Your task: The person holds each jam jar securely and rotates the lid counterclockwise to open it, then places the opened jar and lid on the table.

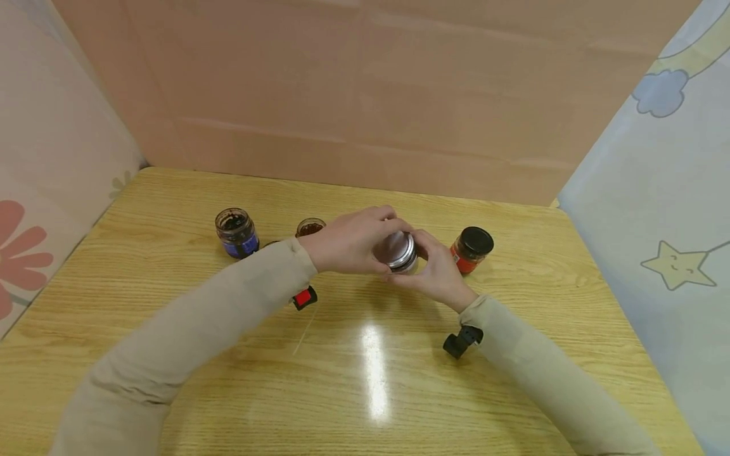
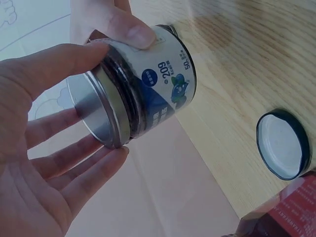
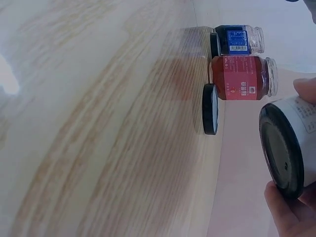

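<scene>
A jar [image 2: 168, 81] with a white and blue label is held between both hands, its dark base [image 3: 282, 150] showing above the table in the right wrist view. My left hand [image 1: 355, 242] grips its silver lid [image 1: 401, 251], thumb near the upper rim and fingertips at the lower rim [image 2: 116, 121]. From the right, my right hand [image 1: 438, 273] holds the jar's body, a thumb pressing on the label in the left wrist view. The lid sits at the jar's mouth; whether it is loose I cannot tell.
On the left stand a lidless blue-labelled jar [image 1: 241, 244] and a lidless red-labelled jar [image 3: 240, 78]. Dark-rimmed lids [image 3: 210, 108] are beside them. A red-labelled jar with a black lid [image 1: 476, 242] stands right of my hands. Walls edge the table [image 1: 274, 392] behind and beside.
</scene>
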`<state>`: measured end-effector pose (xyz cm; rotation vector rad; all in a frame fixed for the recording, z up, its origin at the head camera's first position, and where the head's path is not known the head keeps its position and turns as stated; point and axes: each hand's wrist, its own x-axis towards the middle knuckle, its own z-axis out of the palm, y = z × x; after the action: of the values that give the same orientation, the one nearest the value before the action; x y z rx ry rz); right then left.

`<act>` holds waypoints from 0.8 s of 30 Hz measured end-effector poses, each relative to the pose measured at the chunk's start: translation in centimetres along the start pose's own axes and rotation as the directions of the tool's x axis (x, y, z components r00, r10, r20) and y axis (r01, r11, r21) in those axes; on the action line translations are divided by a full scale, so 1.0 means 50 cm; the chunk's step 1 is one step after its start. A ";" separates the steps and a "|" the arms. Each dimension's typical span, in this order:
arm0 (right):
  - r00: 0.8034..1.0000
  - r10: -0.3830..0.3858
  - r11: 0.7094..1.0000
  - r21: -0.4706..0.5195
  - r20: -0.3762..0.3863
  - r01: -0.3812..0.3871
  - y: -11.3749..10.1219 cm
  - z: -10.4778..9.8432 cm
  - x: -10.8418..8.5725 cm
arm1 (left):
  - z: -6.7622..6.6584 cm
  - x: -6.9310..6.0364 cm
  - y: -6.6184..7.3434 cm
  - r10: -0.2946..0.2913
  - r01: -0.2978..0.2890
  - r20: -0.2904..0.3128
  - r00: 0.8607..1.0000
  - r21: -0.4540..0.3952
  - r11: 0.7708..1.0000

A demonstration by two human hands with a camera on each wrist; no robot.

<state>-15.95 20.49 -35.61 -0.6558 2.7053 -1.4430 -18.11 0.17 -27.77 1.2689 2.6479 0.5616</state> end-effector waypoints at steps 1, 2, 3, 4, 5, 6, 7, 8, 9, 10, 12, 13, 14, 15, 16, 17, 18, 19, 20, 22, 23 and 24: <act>1.000 0.002 1.000 -0.005 0.001 -0.002 -0.001 0.000 0.000 | 0.002 0.000 0.001 -0.004 0.004 -0.008 1.000 0.002 1.000; 1.000 0.003 1.000 -0.008 0.000 -0.003 -0.002 -0.001 -0.001 | 0.004 0.000 0.001 -0.011 0.011 -0.015 1.000 -0.001 1.000; 1.000 0.004 1.000 -0.014 0.000 -0.004 -0.002 -0.001 -0.001 | 0.005 0.000 0.002 -0.018 0.018 -0.023 1.000 -0.002 1.000; 1.000 0.006 1.000 -0.023 -0.002 -0.006 -0.002 -0.001 -0.001 | 0.006 0.000 0.003 -0.025 0.025 -0.030 0.999 -0.002 1.000; 1.000 0.007 1.000 -0.030 -0.003 -0.007 -0.003 -0.001 -0.002 | 0.008 0.000 0.004 -0.033 0.033 -0.038 0.999 -0.002 0.999; 1.000 0.007 0.999 -0.036 -0.005 -0.008 -0.002 -0.001 -0.002 | 0.009 0.000 0.005 -0.042 0.042 -0.047 0.998 -0.005 0.999; 1.000 0.007 0.999 -0.040 -0.008 -0.008 -0.002 -0.002 -0.002 | 0.010 0.000 0.006 -0.051 0.051 -0.056 0.997 -0.006 0.999; 1.000 0.007 0.999 -0.043 -0.012 -0.008 -0.002 -0.002 -0.002 | 0.011 0.000 0.007 -0.061 0.061 -0.065 0.996 -0.006 0.998; 1.000 0.006 0.999 -0.045 -0.016 -0.007 -0.001 -0.002 -0.002 | 0.012 0.001 0.009 -0.071 0.071 -0.076 0.995 -0.005 0.997; 1.000 0.004 0.999 -0.044 -0.018 -0.004 0.000 -0.002 -0.003 | 0.015 0.001 0.010 -0.082 0.082 -0.084 0.993 -0.004 0.997; 1.000 -0.001 0.999 -0.040 -0.020 0.000 0.001 -0.003 -0.004 | 0.019 0.002 0.011 -0.100 0.100 -0.108 0.989 -0.005 0.995; 1.000 -0.003 0.999 -0.039 -0.020 0.002 0.001 -0.004 -0.004 | 0.022 0.003 0.011 -0.109 0.109 -0.118 0.987 -0.005 0.994; 1.000 -0.005 0.999 -0.038 -0.019 0.004 0.002 -0.005 -0.004 | 0.024 0.004 0.012 -0.118 0.118 -0.126 0.985 -0.007 0.993; 1.000 -0.007 0.999 -0.038 -0.018 0.006 0.003 -0.005 -0.005 | 0.026 0.004 0.013 -0.128 0.128 -0.133 0.983 -0.008 0.992; 1.000 -0.008 0.999 -0.039 -0.018 0.008 0.004 -0.006 -0.005 | 0.027 0.005 0.013 -0.136 0.136 -0.138 0.981 -0.007 0.991; 1.000 -0.006 0.999 -0.039 -0.017 0.006 0.004 -0.007 -0.005 | 0.028 0.006 0.014 -0.142 0.143 -0.146 0.979 -0.008 0.990; 1.000 -0.006 0.999 -0.040 -0.018 0.005 0.005 -0.008 -0.005 | 0.029 0.007 0.015 -0.151 0.151 -0.149 0.977 -0.009 0.988; 1.000 -0.004 0.999 -0.041 -0.018 0.003 0.006 -0.008 -0.004 | 0.029 0.008 0.016 -0.157 0.158 -0.152 0.976 -0.009 0.987; 1.000 -0.002 0.999 -0.040 -0.017 0.002 0.007 -0.008 -0.004 | 0.030 0.010 0.017 -0.166 0.166 -0.156 0.974 -0.010 0.986; 1.000 0.001 0.999 -0.039 -0.015 -0.001 0.008 -0.008 -0.003 | 0.032 0.012 0.018 -0.182 0.182 -0.164 0.969 -0.017 0.983; 1.000 0.001 0.999 -0.039 -0.013 -0.001 0.008 -0.008 -0.003 | 0.034 0.013 0.018 -0.190 0.189 -0.169 0.967 -0.021 0.982; 1.000 0.002 0.999 -0.036 -0.012 -0.002 0.008 -0.008 -0.003 | 0.035 0.014 0.018 -0.197 0.196 -0.173 0.965 -0.023 0.980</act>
<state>-16.05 21.05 -35.73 -0.6484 2.7456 -1.4057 -17.40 1.69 -29.00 0.9790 2.8688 0.6760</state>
